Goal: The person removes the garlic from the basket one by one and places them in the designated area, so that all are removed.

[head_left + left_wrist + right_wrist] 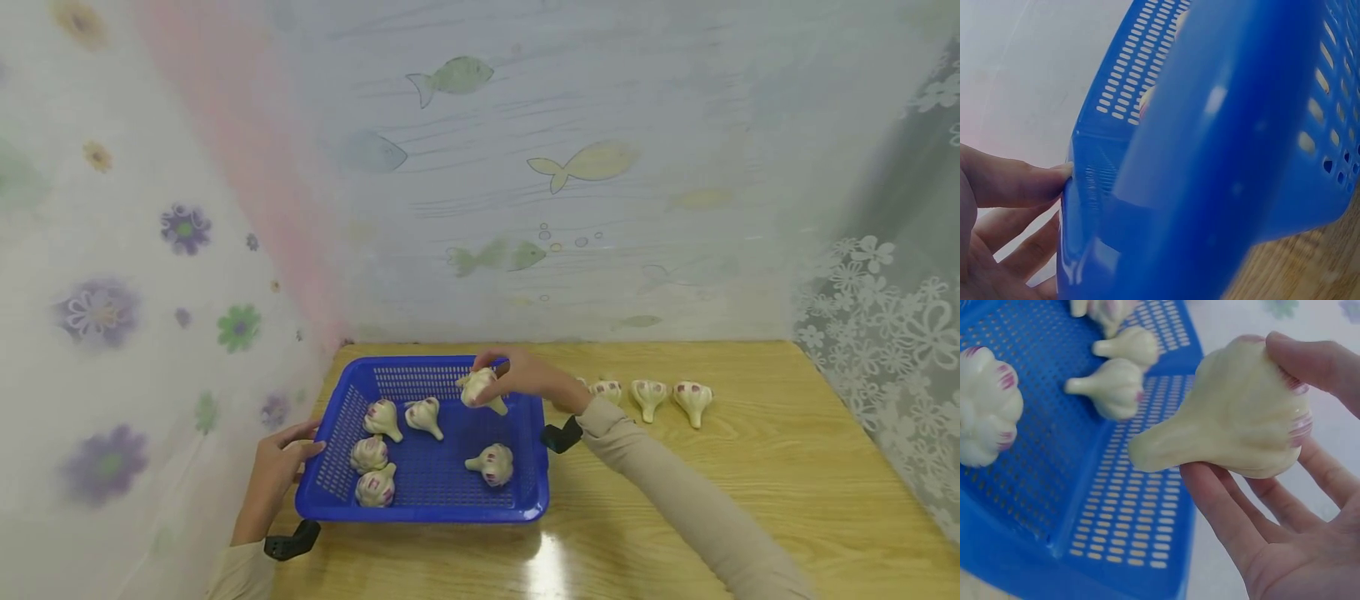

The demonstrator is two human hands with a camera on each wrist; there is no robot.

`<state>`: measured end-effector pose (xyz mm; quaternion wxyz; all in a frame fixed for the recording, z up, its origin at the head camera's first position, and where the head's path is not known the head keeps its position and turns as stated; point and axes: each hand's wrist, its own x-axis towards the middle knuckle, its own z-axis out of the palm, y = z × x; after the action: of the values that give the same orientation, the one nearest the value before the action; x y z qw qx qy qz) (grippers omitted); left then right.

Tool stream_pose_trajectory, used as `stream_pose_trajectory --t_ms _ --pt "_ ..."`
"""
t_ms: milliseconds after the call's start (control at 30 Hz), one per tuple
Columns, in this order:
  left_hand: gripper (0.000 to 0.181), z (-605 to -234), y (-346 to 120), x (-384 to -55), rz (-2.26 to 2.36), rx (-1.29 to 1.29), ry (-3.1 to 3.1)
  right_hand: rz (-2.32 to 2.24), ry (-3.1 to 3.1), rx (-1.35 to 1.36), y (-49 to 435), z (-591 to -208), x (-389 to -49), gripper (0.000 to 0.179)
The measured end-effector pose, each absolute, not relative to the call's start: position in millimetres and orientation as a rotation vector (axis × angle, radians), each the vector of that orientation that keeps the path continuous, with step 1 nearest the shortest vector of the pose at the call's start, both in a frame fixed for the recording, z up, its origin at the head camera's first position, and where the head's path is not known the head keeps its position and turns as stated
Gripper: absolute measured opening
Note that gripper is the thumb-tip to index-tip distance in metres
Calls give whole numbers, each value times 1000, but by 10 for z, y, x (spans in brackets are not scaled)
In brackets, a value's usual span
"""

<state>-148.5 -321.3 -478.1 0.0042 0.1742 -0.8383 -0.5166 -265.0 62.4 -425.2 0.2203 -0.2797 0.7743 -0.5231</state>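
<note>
A blue plastic basket with slotted walls stands on the table. My left hand grips its left rim; in the left wrist view the thumb presses on the rim and the other fingers lie outside it. Over the basket's far right part, my right hand holds a garlic bulb between thumb and fingers, its stem pointing away from the palm. Inside, several garlic bulbs lie along the left and far side, and a single bulb sits near the right front.
Right of the basket, a row of garlic bulbs lies on the wooden table, partly hidden by my right hand and wrist. A wall covering with fish drawings rises behind the table, and a flowered one stands close on the left.
</note>
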Motion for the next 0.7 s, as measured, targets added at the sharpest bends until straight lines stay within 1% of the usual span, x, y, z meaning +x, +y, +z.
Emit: stream_pose_trajectory --t_ms 167,433,700 --pt "46 -4801 -3217 -1490 -1608 560 -2618 -1537 2088 -802 797 -4186 -2677 38" --pt "46 -4791 -3208 -1479 -1604 575 -2628 -1623 2084 -800 1120 -4155 -2697 38" --pt "46 -4759 -3184 -1467 -1635 587 -2627 -1697 2133 -713 1478 -4168 -2682 42"
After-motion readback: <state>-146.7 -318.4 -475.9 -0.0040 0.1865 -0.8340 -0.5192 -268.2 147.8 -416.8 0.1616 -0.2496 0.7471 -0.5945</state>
